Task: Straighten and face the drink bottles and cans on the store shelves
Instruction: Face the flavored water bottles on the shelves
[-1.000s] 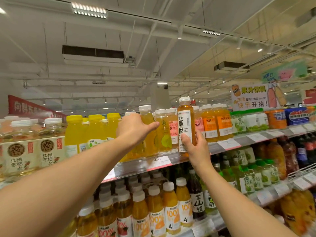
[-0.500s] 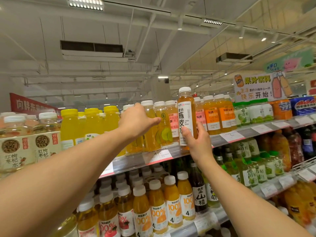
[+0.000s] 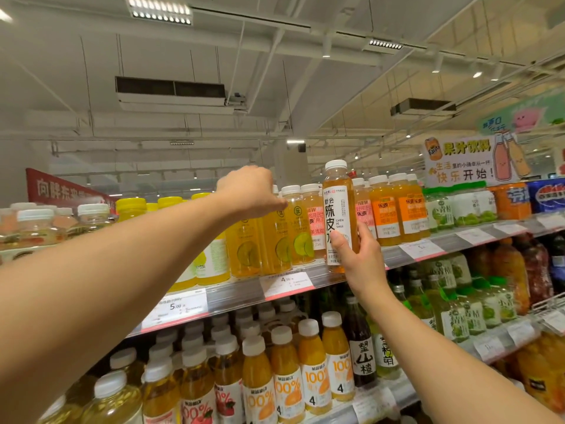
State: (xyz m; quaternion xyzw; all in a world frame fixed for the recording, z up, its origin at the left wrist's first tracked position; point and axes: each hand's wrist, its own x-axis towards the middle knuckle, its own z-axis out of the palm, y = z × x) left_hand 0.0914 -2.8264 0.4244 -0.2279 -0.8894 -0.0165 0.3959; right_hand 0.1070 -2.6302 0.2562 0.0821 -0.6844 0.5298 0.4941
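My right hand (image 3: 360,258) grips the lower half of an amber bottle with a white label and white cap (image 3: 337,215), held upright in front of the top shelf (image 3: 351,278). My left hand (image 3: 249,194) reaches over the tops of the yellow lime-drink bottles (image 3: 276,240) standing on that shelf, with its fingers curled down on them; the caps under the hand are hidden. More orange and pink-labelled bottles (image 3: 394,212) stand in a row to the right of the held bottle.
Yellow-capped bottles (image 3: 131,206) and clear jars (image 3: 36,221) fill the shelf's left. Green-label bottles (image 3: 470,209) and cans (image 3: 510,200) sit at the right. The shelf below holds orange juice bottles (image 3: 312,368) and a dark bottle (image 3: 362,353). A juice sign (image 3: 464,160) stands on top.
My left hand has risen from the side of the yellow bottles to their tops. The right hand has kept hold of the amber bottle, and the camera has moved closer.
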